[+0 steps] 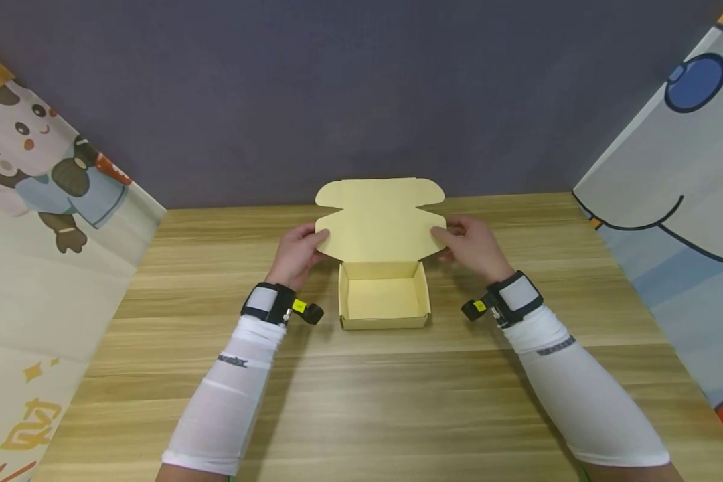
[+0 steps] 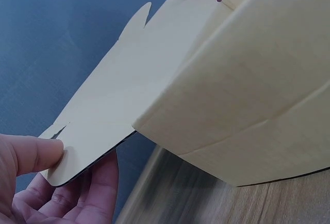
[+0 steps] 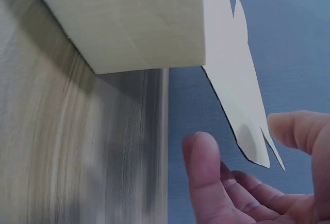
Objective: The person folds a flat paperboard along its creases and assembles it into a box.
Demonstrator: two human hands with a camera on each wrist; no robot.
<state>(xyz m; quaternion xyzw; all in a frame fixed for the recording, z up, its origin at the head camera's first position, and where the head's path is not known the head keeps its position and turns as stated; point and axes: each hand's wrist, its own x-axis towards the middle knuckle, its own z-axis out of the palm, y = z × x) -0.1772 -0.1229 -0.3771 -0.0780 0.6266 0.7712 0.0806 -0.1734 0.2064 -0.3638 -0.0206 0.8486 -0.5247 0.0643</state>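
A small, pale yellow cardboard box (image 1: 384, 323) stands on the table with its lid (image 1: 381, 221) raised at the back. The lid has side flaps and rounded tabs along its far edge. My left hand (image 1: 296, 256) pinches the lid's left side flap, thumb on the near face and fingers behind, as the left wrist view shows at the flap (image 2: 77, 154). On the other side, my right hand (image 1: 476, 249) surrounds the right side flap (image 3: 250, 144). Its thumb is right at the flap's edge, while the other fingers stand apart from it, loosely bent.
The wood-grain table (image 1: 373, 402) ends at a dark blue-grey wall (image 1: 361, 87) behind the box. Cartoon-printed panels flank it, a left panel (image 1: 54, 288) and a right panel (image 1: 651, 181). Both wrists carry strapped cameras over white sleeves.
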